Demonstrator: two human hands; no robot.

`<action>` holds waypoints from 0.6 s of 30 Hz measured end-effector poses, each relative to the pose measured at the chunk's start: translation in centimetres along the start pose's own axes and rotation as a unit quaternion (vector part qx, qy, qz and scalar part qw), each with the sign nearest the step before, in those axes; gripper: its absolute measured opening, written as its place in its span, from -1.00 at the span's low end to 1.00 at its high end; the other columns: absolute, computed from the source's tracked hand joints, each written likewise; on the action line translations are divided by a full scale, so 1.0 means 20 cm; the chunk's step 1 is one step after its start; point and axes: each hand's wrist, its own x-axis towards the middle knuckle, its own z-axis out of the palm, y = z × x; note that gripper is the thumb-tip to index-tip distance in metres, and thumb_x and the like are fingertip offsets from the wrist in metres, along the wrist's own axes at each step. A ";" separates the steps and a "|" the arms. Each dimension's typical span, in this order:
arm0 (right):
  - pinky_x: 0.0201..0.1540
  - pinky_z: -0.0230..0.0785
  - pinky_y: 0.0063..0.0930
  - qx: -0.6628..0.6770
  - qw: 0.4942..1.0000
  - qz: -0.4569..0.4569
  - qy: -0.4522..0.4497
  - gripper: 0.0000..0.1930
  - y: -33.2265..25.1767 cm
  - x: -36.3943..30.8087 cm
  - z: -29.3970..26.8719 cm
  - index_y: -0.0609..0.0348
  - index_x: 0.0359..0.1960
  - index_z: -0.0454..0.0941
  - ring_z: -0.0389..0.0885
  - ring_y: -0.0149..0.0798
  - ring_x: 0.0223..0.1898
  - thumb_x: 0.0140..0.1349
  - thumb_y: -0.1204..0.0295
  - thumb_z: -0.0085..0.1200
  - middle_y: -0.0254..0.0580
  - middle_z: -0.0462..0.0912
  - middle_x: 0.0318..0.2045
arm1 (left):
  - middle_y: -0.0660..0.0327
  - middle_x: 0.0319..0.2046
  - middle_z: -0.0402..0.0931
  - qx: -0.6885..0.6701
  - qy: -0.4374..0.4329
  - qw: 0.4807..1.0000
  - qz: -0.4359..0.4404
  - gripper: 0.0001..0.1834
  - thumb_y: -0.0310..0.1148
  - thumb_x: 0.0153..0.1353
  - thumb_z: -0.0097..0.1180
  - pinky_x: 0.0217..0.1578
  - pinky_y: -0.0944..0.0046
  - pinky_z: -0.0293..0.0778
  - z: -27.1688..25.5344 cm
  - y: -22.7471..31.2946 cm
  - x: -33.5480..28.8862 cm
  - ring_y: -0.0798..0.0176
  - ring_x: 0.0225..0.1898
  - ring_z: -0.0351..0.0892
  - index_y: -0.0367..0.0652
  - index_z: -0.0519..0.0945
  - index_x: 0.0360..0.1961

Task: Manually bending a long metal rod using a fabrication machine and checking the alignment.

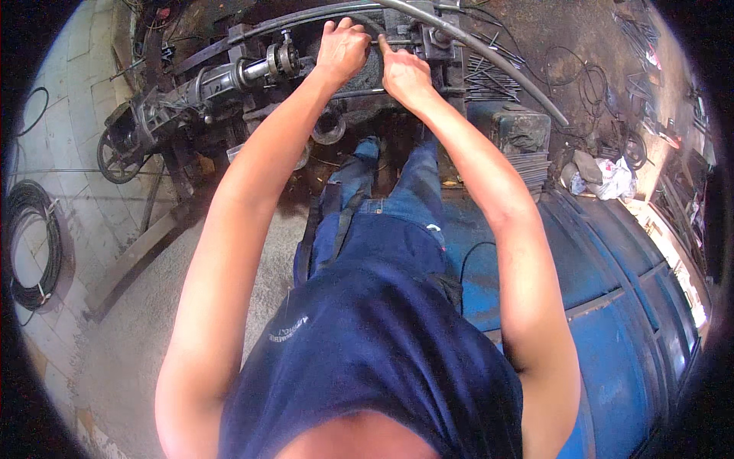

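Observation:
Both my arms reach forward to a dark, greasy metal machine at the top of the head view. My left hand (344,50) is closed with its fingers curled down, and a thin metal rod (397,41) shows beside it. My right hand (405,73) is just to its right, index finger stretched against the rod and the other fingers bent. Their undersides are hidden from me. The rod runs right toward a metal block (437,42) on the machine. Left of my hands lies a cylindrical steel shaft assembly (237,75) with a round collar (287,58).
A long curved metal tube (497,57) arches over the right side. Several thin rods (489,73) lie in a bundle by it. A spoked handwheel (118,157) is at left, near a black cable coil (34,245). Large blue metal panels (596,268) are beside me at right.

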 end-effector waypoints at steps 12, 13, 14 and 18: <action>-0.20 0.57 -0.09 -0.043 0.997 -0.009 -0.062 -0.34 0.02 -0.06 -0.04 0.10 0.41 0.15 0.71 0.04 -0.24 0.20 0.50 -0.12 0.18 0.65 -0.23 | 0.29 -0.41 0.59 -0.005 0.015 1.000 0.004 -0.85 -0.37 -0.02 0.11 -0.14 0.06 0.30 0.01 0.00 0.00 0.19 -0.17 0.51 -0.02 0.72 -0.47; -0.20 0.57 -0.09 -0.032 0.999 -0.005 -0.042 -0.33 0.01 -0.05 -0.05 0.08 0.42 0.14 0.71 0.05 -0.25 0.19 0.50 -0.11 0.19 0.64 -0.23 | 0.29 -0.41 0.59 -0.004 0.015 1.000 0.003 -0.85 -0.37 -0.02 0.11 -0.14 0.06 0.30 0.01 -0.01 -0.01 0.19 -0.17 0.51 -0.02 0.72 -0.47; -0.20 0.57 -0.09 -0.021 1.000 -0.001 -0.023 -0.32 -0.01 -0.05 -0.06 0.07 0.42 0.13 0.71 0.06 -0.26 0.19 0.50 -0.10 0.20 0.63 -0.23 | 0.29 -0.41 0.59 -0.008 0.014 1.000 0.001 -0.85 -0.38 -0.03 0.11 -0.14 0.06 0.29 0.01 -0.01 -0.01 0.19 -0.18 0.51 -0.02 0.72 -0.47; -0.19 0.57 -0.11 -0.027 1.000 -0.005 -0.013 -0.31 0.02 -0.03 -0.02 0.02 0.42 0.14 0.71 0.05 -0.28 0.18 0.50 -0.11 0.20 0.61 -0.23 | 0.29 -0.42 0.59 -0.003 0.015 1.000 0.008 -0.86 -0.38 -0.05 0.11 -0.16 0.06 0.28 0.01 0.00 0.00 0.18 -0.20 0.50 -0.03 0.71 -0.48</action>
